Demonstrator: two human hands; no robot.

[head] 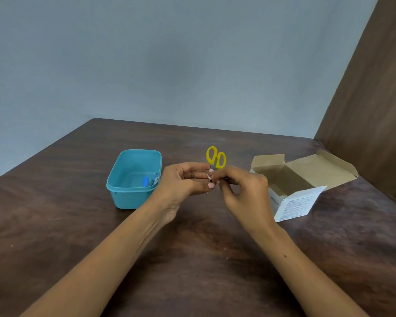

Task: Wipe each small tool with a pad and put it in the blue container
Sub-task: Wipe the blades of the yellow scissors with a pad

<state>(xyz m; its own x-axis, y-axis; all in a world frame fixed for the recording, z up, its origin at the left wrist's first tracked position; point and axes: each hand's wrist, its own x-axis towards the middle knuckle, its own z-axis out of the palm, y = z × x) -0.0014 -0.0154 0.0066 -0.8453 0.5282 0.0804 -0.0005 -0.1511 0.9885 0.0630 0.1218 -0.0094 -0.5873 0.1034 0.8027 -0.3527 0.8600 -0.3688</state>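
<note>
Small scissors with yellow handles [216,157] stand upright above the table, handles up, blades mostly hidden between my fingers. My left hand [183,179] grips the scissors around the blades. My right hand [242,188] pinches a small white pad [210,173] against the blades, touching the left fingertips. The blue container [124,195] sits on the table just left of my left hand, with a couple of small tools [150,180] lying in its near right corner.
An open white cardboard box [293,202] with its flaps up lies to the right of my right hand. A brown wooden panel [375,99] rises at the far right. The dark wooden table [204,248] runs back to a grey wall.
</note>
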